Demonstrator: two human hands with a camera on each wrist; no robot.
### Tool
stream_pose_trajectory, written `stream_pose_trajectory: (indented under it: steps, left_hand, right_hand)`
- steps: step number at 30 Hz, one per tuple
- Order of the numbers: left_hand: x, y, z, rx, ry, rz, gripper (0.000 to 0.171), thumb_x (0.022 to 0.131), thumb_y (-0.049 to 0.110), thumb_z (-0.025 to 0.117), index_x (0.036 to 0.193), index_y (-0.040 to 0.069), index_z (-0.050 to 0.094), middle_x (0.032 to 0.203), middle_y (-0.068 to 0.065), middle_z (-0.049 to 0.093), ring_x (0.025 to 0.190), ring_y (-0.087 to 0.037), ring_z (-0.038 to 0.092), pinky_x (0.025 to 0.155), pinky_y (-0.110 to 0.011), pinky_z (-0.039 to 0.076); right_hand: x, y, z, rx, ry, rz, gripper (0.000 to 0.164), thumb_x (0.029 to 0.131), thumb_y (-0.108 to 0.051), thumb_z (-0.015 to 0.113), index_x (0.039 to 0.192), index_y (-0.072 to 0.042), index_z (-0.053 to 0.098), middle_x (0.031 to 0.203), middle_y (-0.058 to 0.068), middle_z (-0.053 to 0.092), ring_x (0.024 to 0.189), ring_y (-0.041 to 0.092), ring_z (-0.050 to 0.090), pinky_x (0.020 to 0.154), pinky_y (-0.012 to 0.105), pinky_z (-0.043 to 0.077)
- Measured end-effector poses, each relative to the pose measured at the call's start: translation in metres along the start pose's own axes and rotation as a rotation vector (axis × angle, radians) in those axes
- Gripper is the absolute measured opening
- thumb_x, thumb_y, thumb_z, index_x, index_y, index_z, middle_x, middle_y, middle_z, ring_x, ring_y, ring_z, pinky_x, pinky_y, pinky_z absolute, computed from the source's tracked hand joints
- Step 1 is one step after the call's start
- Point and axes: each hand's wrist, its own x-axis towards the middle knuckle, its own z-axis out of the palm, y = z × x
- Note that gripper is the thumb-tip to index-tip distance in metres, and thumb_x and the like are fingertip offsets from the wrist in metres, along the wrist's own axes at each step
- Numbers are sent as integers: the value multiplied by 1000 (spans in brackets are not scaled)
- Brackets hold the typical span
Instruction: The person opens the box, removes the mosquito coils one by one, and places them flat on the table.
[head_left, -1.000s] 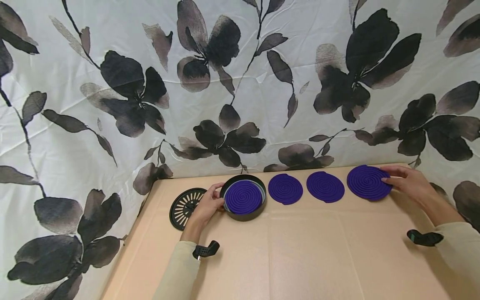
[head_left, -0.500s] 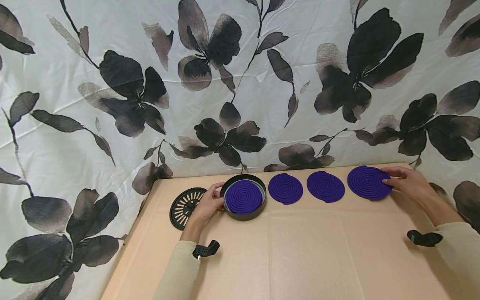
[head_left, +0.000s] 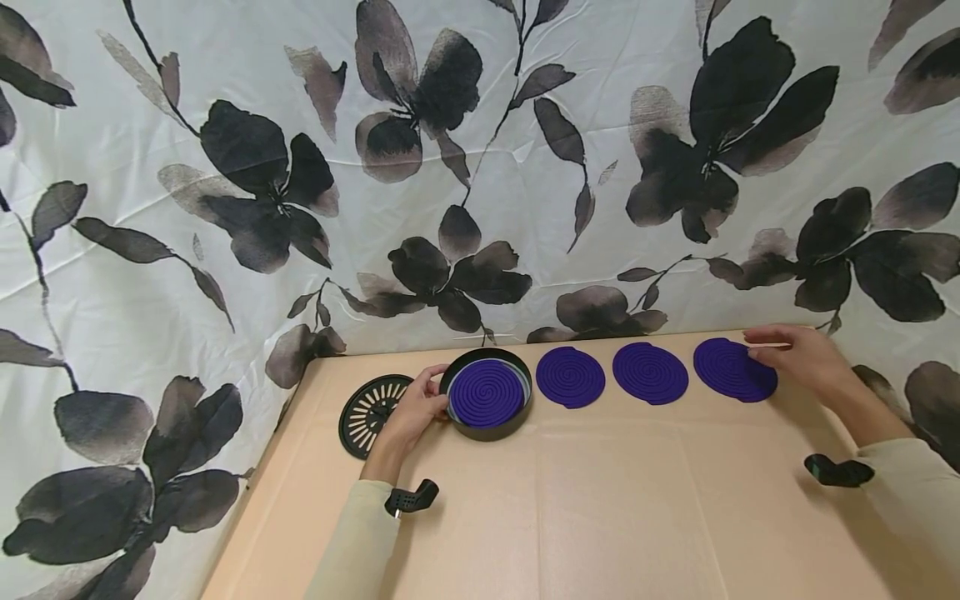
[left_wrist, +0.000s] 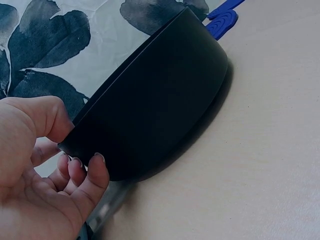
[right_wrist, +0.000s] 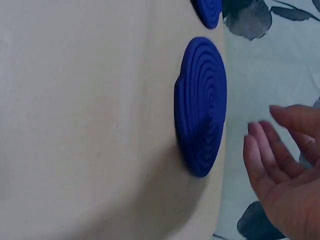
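Observation:
My left hand (head_left: 412,410) pinches the left rim of a round black tin (left_wrist: 150,95), fingers at its edge and outer wall in the left wrist view. Inside the tin lies a purple spiral mosquito coil (head_left: 487,393). At the far right, my right hand (head_left: 806,358) hovers over another purple mosquito coil (head_left: 731,371), its fingertips overlapping it in the head view. The right wrist view shows those fingers loosely bent with nothing between them, apart from the coil (right_wrist: 202,107). Two more coils, a middle one (head_left: 650,373) and a left one (head_left: 570,377), lie flat between.
A black slotted round lid (head_left: 367,408) lies left of the tin, partly hidden by my left hand. Everything rests near the back edge of a light tan table (head_left: 562,500). A white cloth with dark flowers (head_left: 525,167) hangs behind.
My right hand has let go of the far-right coil, which was raised and tilted and now lies flatter and lower. That hand has shifted slightly left. My left hand stays at the tin.

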Motion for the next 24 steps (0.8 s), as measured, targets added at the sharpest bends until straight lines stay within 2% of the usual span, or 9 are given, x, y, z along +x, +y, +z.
stream_pose_trajectory:
  steps: [2,4,7,10,12,14,19,22,24]
  left_hand:
    - [0,0,0,-4,1,0,63,87,-10,59,146,11,50,94,-4,42,75,-18,54,65,-30,52]
    - [1,1,0,-2,-6,-1,63,88,-9,59,147,11,49,93,-4,43,75,-18,54,66,-31,52]
    - [2,2,-2,1,-21,-10,64,89,-9,58,149,9,46,94,-4,43,76,-17,53,69,-34,52]
    - [1,6,-3,8,-40,-19,65,89,-10,58,151,6,44,94,-5,43,77,-19,53,73,-39,53]
    - [-2,13,-2,13,-50,-22,65,88,-10,57,151,4,43,93,-6,42,78,-19,53,75,-42,53]
    - [-7,20,-1,15,-53,-24,65,88,-11,57,150,3,43,93,-6,42,77,-20,54,76,-43,54]
    - [-16,33,2,18,-50,-26,63,88,-10,57,149,2,44,93,-6,42,77,-20,55,75,-41,55]
    - [-17,33,2,13,-48,-25,63,88,-10,58,149,3,45,93,-6,43,77,-19,55,74,-40,55]
    - [-16,33,2,3,-50,-26,64,88,-10,58,149,2,44,93,-6,43,77,-19,55,74,-40,55]
  right_hand:
    - [2,-6,1,1,-10,-4,50,100,-28,64,138,4,56,133,33,58,95,-7,55,70,7,43]
    - [3,-11,3,20,-19,-10,52,100,-30,64,139,3,55,134,32,58,97,-3,56,71,6,42]
    - [5,-17,6,62,-28,-40,53,100,-29,65,139,4,54,132,29,60,94,-9,54,72,6,43]
    - [7,-24,8,93,-26,-76,50,99,-25,66,138,5,55,120,5,71,88,-18,51,72,7,46]
    - [8,-28,10,118,-30,-90,50,98,-23,67,138,4,55,114,-10,69,88,-18,52,74,7,47]
    - [9,-33,11,142,-41,-97,50,99,-22,67,139,4,54,112,-17,67,89,-17,54,74,8,48]
    - [10,-44,17,190,-69,-107,51,99,-20,66,142,4,51,120,-2,71,92,-15,57,77,9,48]
    - [12,-51,21,231,-91,-116,51,99,-18,65,142,4,50,123,0,70,95,-12,62,79,8,48]
    - [14,-56,24,260,-112,-119,52,99,-17,64,144,4,48,126,6,69,98,-9,64,81,8,48]
